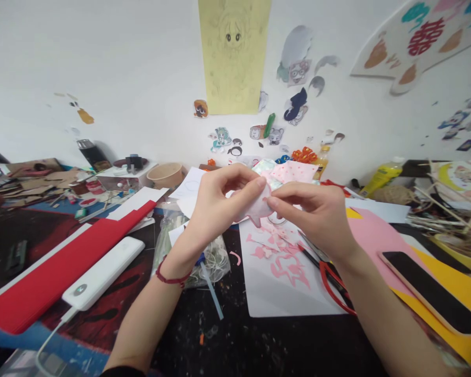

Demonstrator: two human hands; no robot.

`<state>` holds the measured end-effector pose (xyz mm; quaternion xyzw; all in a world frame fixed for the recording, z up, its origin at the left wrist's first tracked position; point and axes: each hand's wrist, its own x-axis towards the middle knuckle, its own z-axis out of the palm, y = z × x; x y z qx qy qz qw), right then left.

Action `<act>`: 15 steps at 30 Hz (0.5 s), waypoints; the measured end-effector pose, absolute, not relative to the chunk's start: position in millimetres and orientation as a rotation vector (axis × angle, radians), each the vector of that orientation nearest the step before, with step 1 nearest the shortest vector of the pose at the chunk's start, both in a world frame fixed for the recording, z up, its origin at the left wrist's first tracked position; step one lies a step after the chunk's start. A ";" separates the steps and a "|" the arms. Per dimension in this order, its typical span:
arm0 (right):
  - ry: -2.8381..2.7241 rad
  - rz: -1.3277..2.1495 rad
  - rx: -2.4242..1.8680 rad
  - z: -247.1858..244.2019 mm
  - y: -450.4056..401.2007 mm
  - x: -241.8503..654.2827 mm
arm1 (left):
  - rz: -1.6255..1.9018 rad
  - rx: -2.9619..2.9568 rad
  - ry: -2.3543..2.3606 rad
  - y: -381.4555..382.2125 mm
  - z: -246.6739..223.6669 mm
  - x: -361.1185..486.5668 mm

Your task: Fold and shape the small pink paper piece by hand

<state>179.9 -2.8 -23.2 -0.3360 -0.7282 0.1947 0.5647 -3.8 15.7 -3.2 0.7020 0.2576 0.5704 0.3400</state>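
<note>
Raised over the desk, my left hand (231, 196) pinches a small pale pink-and-white cutout (255, 208) with a curved outline. My right hand (312, 212) has its thumb and fingertips pressed together at the cutout's right edge. Both sets of fingers cover part of the piece, so its full shape is hidden. Beneath the hands, pink paper scraps (290, 267) are scattered on a white sheet (267, 301). Red-handled scissors (332, 283) lie on that sheet, partly behind my right forearm.
A clear plastic bag (222, 262) with string sits left of the sheet. Further left are a white power bank (104, 272) with a cable and a red strip (68, 269). On the right a phone (435, 290) rests on pink and yellow paper. Bottles (382, 175) stand by the wall.
</note>
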 end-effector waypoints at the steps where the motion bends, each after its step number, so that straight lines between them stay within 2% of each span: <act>1: -1.701 0.474 -0.802 -24.0 -2.4 179.9 | 1.498 1.828 0.677 15.2 -3.3 -3.2; 15: -1.625 0.618 -0.812 -24.8 -2.2 178.5 | 1.518 1.835 0.729 13.1 -3.4 -0.4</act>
